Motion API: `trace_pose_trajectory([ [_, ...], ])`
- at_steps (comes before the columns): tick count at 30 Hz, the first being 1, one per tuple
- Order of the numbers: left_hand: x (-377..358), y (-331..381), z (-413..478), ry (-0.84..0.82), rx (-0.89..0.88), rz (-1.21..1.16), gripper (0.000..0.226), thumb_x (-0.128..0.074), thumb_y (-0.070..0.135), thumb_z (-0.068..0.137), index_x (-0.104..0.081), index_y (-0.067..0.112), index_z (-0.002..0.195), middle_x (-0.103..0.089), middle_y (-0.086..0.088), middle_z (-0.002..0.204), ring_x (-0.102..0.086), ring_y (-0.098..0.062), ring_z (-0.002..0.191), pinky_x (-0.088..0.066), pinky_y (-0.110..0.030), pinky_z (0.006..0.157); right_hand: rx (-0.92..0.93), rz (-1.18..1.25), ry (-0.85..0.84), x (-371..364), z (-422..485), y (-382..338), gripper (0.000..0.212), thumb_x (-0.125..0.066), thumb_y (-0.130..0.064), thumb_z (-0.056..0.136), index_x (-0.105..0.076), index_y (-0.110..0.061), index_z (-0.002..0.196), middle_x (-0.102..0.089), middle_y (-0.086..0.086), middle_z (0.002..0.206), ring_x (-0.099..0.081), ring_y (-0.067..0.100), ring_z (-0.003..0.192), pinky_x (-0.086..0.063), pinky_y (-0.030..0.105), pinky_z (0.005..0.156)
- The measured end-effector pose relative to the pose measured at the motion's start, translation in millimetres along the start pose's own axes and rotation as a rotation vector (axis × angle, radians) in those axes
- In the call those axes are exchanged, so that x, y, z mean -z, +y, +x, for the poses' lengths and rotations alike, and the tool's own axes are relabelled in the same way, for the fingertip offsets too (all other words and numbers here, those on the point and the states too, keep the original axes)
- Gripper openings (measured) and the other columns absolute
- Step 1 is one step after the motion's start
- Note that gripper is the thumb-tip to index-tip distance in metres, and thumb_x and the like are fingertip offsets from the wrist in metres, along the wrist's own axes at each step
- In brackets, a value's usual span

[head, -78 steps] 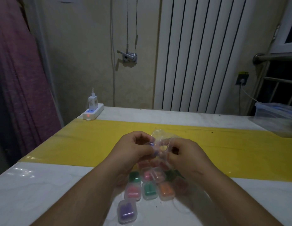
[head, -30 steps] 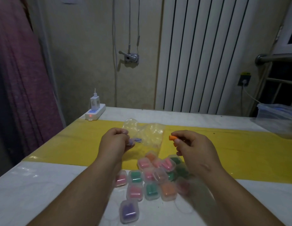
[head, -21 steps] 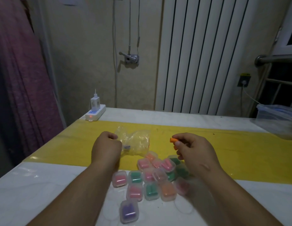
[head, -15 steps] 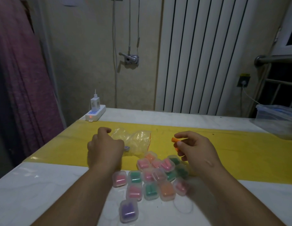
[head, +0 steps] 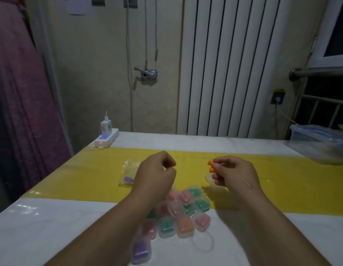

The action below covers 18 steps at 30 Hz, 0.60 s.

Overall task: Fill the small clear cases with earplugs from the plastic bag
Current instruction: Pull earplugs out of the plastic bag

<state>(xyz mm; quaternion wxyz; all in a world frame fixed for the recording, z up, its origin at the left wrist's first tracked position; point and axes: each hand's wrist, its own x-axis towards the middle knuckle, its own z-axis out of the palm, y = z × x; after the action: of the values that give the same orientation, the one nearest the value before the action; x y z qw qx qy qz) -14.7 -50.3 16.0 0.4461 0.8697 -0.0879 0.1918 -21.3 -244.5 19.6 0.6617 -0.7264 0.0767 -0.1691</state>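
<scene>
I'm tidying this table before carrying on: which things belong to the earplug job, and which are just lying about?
Job:
orange earplugs, pinched in the right hand
plastic bag, lying beside the left hand
small clear cases, already filled

Lying about:
power strip with charger
plastic tub at the far right

The small clear cases [head: 183, 214] sit bunched in a loose pile on the tabletop [head: 51, 227], mostly stuffed with pink, green and orange plugs. A purple-filled case [head: 141, 252] sits at the pile's 7 o'clock. The plastic bag [head: 126, 174] lies crumpled at 10 o'clock with one purple earplug [head: 128, 179] inside. Two orange earplugs [head: 211, 167] are up at 1 o'clock, pinched in the right hand [head: 234, 175].
</scene>
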Motion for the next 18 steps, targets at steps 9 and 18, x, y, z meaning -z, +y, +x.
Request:
trace_pose_trajectory([
  [9, -47, 33, 26, -0.305, -0.045, 0.172, 0.029, -0.053, 0.008, 0.083, -0.068, 0.026, 0.101, -0.064, 0.007, 0.106, -0.060, -0.015, 0.094, -0.052, -0.031, 0.080, 0.073, -0.121, 0.147, 17, 17, 6, 0.022, -0.064, -0.007, 0.091, -0.068, -0.022, 0.075, -0.071, 0.001, 0.071, -0.064, 0.017, 0.062, -0.061, 0.040, 0.070],
  [18, -96, 42, 35, -0.529, -0.191, 0.511, 0.048, -0.074, 0.048, 0.077, -0.065, 0.032, 0.120, -0.064, 0.006, 0.114, -0.052, -0.019, 0.107, -0.049, -0.034, 0.085, 0.061, -0.153, 0.243, 23, 24, 12, 0.017, -0.063, -0.013, 0.092, -0.068, -0.024, 0.079, -0.073, -0.003, 0.080, -0.069, 0.016, 0.072, -0.060, 0.044, 0.077],
])
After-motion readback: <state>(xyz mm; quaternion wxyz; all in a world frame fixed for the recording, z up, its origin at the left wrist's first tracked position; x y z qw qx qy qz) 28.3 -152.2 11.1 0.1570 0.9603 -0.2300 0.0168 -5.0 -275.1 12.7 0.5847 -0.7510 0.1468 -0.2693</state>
